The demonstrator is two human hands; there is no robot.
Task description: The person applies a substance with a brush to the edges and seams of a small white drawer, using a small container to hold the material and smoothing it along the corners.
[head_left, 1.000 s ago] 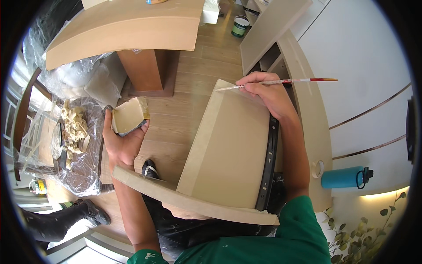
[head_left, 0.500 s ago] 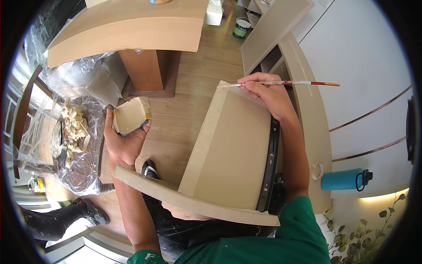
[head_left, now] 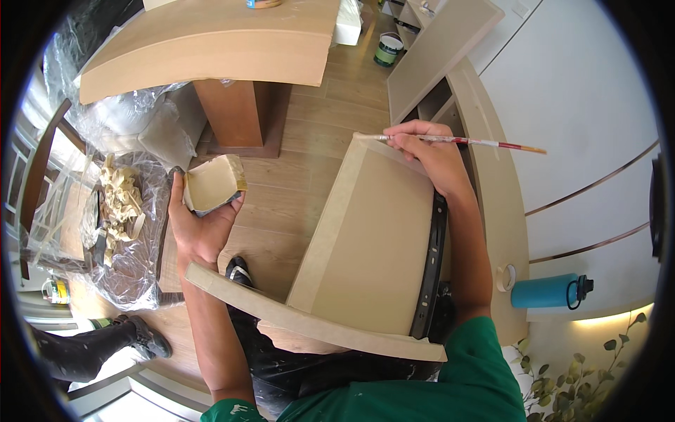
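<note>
My right hand [head_left: 430,153] grips a thin paintbrush [head_left: 485,143] with a red and white handle. Its bristles touch the far left corner of a beige drawer [head_left: 373,232]. The drawer lies across my lap, its curved front panel [head_left: 309,325] nearest me and a black metal runner [head_left: 425,288] along its right side. A pale strip runs along its left edge. To the left, my left hand [head_left: 200,231] holds up a small square tub [head_left: 213,184] of cream paint, its fingers and thumb around the sides.
A cardboard-covered table [head_left: 211,53] stands at the far left. Nearer are a plastic-wrapped seat [head_left: 133,274] with crumpled tape [head_left: 119,193] and a person's leg [head_left: 84,352]. On the right, a beige cabinet [head_left: 503,211] bears a tape roll [head_left: 505,278] and a blue bottle [head_left: 545,290]. A paint bucket [head_left: 388,49] stands beyond.
The brush has turned slightly, its handle end dropping nearer me while the bristles stay at the drawer's corner. My left hand still holds the tub in about the same place.
</note>
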